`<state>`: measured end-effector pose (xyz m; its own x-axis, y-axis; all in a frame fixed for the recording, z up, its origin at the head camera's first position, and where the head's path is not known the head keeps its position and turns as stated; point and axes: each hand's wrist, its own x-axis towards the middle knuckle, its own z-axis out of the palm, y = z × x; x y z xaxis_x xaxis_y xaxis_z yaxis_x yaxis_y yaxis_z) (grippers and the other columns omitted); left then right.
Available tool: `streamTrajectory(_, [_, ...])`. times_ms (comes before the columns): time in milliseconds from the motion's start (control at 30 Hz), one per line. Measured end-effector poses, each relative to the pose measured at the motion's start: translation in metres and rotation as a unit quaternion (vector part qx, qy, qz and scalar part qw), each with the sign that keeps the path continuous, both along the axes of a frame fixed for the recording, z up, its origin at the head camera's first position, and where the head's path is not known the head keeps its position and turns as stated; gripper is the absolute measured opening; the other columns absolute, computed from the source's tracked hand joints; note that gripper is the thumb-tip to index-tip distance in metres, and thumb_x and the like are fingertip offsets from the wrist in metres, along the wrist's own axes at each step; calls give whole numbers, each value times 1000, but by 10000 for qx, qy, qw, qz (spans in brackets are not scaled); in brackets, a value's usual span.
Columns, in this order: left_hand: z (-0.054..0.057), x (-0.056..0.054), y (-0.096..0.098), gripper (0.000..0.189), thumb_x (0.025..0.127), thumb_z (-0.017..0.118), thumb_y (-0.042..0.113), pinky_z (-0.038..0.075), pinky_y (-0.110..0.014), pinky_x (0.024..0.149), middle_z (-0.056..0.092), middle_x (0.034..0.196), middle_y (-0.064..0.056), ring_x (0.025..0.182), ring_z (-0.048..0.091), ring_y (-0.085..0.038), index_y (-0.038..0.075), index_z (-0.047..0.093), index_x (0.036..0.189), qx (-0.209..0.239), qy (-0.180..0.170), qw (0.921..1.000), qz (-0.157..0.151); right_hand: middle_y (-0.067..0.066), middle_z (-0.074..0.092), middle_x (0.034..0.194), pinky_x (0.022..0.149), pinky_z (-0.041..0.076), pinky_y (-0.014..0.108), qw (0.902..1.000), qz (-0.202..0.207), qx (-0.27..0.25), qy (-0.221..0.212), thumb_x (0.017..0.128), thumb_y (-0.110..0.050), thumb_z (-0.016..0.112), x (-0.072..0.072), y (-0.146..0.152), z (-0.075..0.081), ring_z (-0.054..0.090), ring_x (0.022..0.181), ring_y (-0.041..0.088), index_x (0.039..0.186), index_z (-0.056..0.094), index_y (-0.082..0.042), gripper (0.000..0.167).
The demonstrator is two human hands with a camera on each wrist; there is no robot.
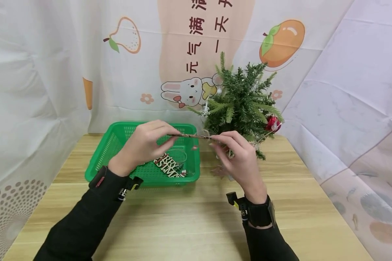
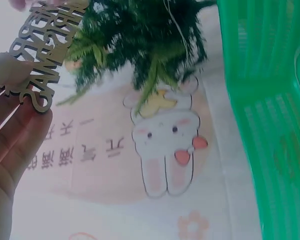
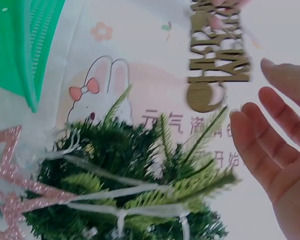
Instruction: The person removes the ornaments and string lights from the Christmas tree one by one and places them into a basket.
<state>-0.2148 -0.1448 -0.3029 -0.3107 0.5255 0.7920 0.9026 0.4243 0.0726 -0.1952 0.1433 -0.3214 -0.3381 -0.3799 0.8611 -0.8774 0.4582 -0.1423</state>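
A thin wooden Merry Christmas sign is held edge-on above the table, in front of the tree. My left hand pinches one end; in the left wrist view thumb and fingers grip the cut-out letters. At the sign's other end is my right hand. The right wrist view shows its fingers relaxed, with a gap between them and the sign. Behind the right hand stands a small green Christmas tree with a red ornament.
A green plastic basket sits at the back left, with another Merry Christmas lettering piece inside. A pink glitter star is beside the tree. A printed white curtain hangs behind the wooden table.
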Motion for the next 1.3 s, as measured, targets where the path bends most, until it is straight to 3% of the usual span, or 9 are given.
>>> streamTrajectory(233, [7,-14,-20,14,85,78,1,57,-34,73,74,94,-3,87,70,-18,5,77,99,-450,-89,9985,308,5,68,96,70,52,22,9964,772,309,180,96,-17,73,5,-12,0,64,82,16,96,74,-3,15])
streamTrajectory(400, [1,-27,-28,13,87,76,3,56,-35,71,73,94,-4,85,69,-21,7,76,99,-831,-232,9950,504,0,69,97,72,51,20,9883,990,1085,-400,95,-20,75,7,-17,-7,63,83,11,99,74,-10,11])
streamTrajectory(500, [-5,-38,-30,12,87,76,3,54,-35,70,72,92,-4,83,68,-20,7,76,98,-1105,-332,9919,531,-2,69,100,72,50,19,9740,895,1805,-1040,94,-20,76,9,-20,-12,63,84,8,105,75,-13,13])
streamTrajectory(633, [-16,-51,-31,13,87,76,1,54,-34,68,70,91,-4,79,66,-19,7,76,98,-1530,-517,9854,545,-3,68,103,79,52,21,9462,749,2599,-1777,95,-18,75,13,-26,-17,65,91,10,112,75,-14,17])
streamTrajectory(833, [-33,-65,-32,14,88,74,0,54,-36,69,70,92,-4,80,66,-20,9,77,98,-2043,-1019,9709,722,-1,68,109,86,53,25,9171,740,3164,-2311,94,-17,76,14,-33,-25,65,101,14,117,74,-13,23])
streamTrajectory(1100, [-49,-81,-34,11,91,72,1,55,-36,74,71,94,-5,83,67,-21,9,76,98,-2500,-1335,9555,815,5,68,113,92,52,28,9009,659,3499,-2482,92,-14,77,14,-40,-31,64,106,20,120,73,-8,29])
streamTrajectory(1300, [-59,-87,-35,12,93,68,0,55,-36,77,71,95,-5,84,66,-20,9,76,98,-2673,-1407,9498,815,4,67,114,93,51,30,8920,535,3666,-2591,92,-12,76,13,-46,-33,64,108,21,121,73,-9,29])
